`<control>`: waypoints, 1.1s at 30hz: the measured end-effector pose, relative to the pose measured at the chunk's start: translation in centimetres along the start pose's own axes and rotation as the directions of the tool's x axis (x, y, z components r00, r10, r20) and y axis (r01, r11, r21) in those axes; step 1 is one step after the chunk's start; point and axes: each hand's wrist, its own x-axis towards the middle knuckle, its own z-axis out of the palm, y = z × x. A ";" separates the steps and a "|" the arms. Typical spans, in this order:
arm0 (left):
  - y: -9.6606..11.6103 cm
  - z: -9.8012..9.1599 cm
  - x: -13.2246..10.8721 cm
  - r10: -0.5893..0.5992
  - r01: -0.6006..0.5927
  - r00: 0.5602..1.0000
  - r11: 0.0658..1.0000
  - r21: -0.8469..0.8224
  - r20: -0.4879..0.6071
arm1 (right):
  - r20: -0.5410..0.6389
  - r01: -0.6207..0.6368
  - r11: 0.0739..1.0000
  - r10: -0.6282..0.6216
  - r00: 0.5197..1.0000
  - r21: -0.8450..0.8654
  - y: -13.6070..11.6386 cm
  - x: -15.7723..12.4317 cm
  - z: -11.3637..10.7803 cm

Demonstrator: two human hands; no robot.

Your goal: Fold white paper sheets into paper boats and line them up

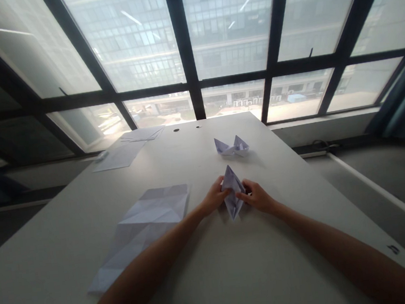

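Note:
Between my two hands is a folded paper boat (230, 183), seen as a pointed diamond with its tip away from me. My left hand (215, 195) grips its left side, the thumb pressed on the inner folds. On the opposite edge, my right hand (257, 196) pinches the paper with thumb and fingers. Just beyond them stands another folded paper piece (232, 147) with two raised points, touching neither hand. A creased sheet of paper (148, 221) lies to the left, partly hidden behind my left forearm.
Flat white sheets (118, 156) lie at the far left of the white table (209, 278), with a small pale object (102, 156) beside them. Two dark round holes (176, 130) mark the far end. A small dark item (393, 249) is near the right edge. Windows stand behind.

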 end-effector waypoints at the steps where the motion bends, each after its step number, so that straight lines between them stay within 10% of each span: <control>1: 0.0 0.0 0.0 0.021 -0.021 1.000 1.000 0.014 -0.001 | 0.007 -0.005 1.000 0.005 1.000 0.012 -0.1 0.0 0.0; 33: -0.7 0.3 0.3 0.029 -0.065 0.990 0.962 0.267 0.138 | -0.071 -0.140 0.960 0.161 0.984 0.242 0.8 0.8 -0.7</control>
